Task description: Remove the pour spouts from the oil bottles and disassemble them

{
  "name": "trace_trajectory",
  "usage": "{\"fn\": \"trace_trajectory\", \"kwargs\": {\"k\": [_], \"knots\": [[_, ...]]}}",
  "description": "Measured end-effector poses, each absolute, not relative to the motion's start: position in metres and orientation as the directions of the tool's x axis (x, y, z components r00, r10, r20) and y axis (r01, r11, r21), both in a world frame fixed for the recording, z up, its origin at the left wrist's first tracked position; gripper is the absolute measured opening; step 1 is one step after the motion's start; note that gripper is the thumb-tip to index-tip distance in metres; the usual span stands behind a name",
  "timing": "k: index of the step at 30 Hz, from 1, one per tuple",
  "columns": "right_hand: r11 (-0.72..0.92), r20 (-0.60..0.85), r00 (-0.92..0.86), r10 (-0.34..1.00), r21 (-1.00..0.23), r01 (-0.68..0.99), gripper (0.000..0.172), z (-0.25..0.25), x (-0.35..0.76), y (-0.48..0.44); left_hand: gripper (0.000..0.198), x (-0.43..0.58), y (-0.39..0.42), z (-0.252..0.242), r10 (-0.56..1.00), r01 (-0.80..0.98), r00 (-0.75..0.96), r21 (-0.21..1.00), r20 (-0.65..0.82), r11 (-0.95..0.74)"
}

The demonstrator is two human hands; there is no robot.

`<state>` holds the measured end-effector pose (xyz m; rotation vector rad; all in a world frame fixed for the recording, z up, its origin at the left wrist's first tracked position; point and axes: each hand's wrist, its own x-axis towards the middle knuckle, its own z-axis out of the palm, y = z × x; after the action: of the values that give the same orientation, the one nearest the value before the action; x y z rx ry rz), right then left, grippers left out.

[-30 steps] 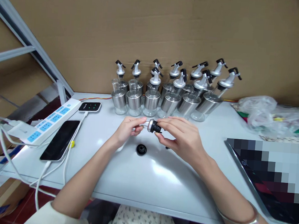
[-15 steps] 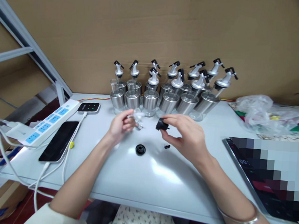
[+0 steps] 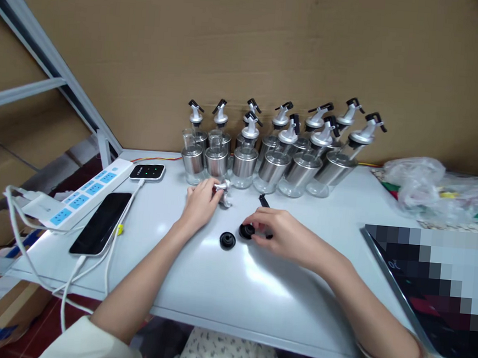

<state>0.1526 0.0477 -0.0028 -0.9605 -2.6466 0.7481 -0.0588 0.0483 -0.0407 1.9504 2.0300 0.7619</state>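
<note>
My left hand (image 3: pixel 200 202) rests low on the table, its thumb and fingertips closed around a silver pourer spout (image 3: pixel 222 186). Another silver piece (image 3: pixel 225 201) lies right beside it; their shapes are partly hidden. My right hand (image 3: pixel 278 230) pinches a round black stopper (image 3: pixel 246 231) at the table surface. To the left of that, a second round black stopper (image 3: pixel 227 240) lies flat. A black lever (image 3: pixel 264 201) sits just beyond my right hand, and a small black part (image 3: pixel 269 236) shows under its fingers.
Behind the hands stand two rows of glass and steel bottles (image 3: pixel 245 162), most with pourers; two front-left necks are bare. Left are a power strip (image 3: pixel 84 191), a phone (image 3: pixel 101 223), cables and a small black device (image 3: pixel 147 172). Right are plastic bags (image 3: pixel 415 173) and a tablet (image 3: pixel 399 291).
My right hand has lowered the black stopper to the table beside the other one. My left hand has come down onto the table with the silver spout. The black lever now shows on the table.
</note>
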Motion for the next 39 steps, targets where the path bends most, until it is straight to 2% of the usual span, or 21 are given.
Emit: {"fn": "trace_trajectory", "kwargs": {"k": [3,8,14,17,20,26,30,32,36,39], "knots": [[0.614,-0.066,-0.773,0.631,-0.566,0.55,0.023,0.003,0.152,0.042,0.015,-0.059,0.047,-0.041,0.984,0.881,-0.044,0.472,0.175,-0.045],[0.532,-0.164,-0.763,0.625,-0.626,0.57,0.028,0.007,0.152,0.039,0.018,-0.057,0.045,-0.037,0.984,0.888,-0.061,0.46,0.165,-0.022],[0.438,-0.198,-0.79,0.581,-0.741,0.508,0.027,0.009,0.149,0.036,0.016,-0.057,0.044,-0.036,0.982,0.905,0.006,0.417,0.19,-0.087],[0.405,-0.179,-0.766,0.617,-0.763,0.504,0.026,0.01,0.154,0.04,0.017,-0.06,0.045,-0.036,0.976,0.931,0.031,0.35,0.217,-0.107],[0.376,-0.09,-0.682,0.726,-0.779,0.503,0.022,0.009,0.164,0.05,0.018,-0.063,0.045,-0.034,0.962,0.939,0.039,0.319,0.271,-0.128],[0.402,0.299,-0.324,0.898,-0.858,0.321,0.016,0.015,0.156,0.067,0.017,-0.064,0.044,-0.032,0.953,0.924,0.064,0.343,0.297,-0.169],[0.511,0.509,-0.056,0.859,-0.843,0.168,0.02,0.028,0.122,0.082,0.015,-0.064,0.044,-0.035,0.961,0.921,0.064,0.355,0.269,-0.161],[0.583,0.59,0.018,0.807,-0.801,0.138,0.025,0.031,0.102,0.093,0.015,-0.064,0.044,-0.036,0.96,0.92,0.062,0.357,0.273,-0.161],[0.593,0.633,0.108,0.767,-0.763,0.258,0.036,0.029,0.068,0.117,0.015,-0.062,0.043,-0.035,0.953,0.918,0.066,0.356,0.297,-0.175],[0.554,0.611,0.179,0.771,-0.782,0.285,0.041,0.027,0.051,0.133,0.015,-0.061,0.041,-0.031,0.947,0.913,0.064,0.363,0.315,-0.183]]}}
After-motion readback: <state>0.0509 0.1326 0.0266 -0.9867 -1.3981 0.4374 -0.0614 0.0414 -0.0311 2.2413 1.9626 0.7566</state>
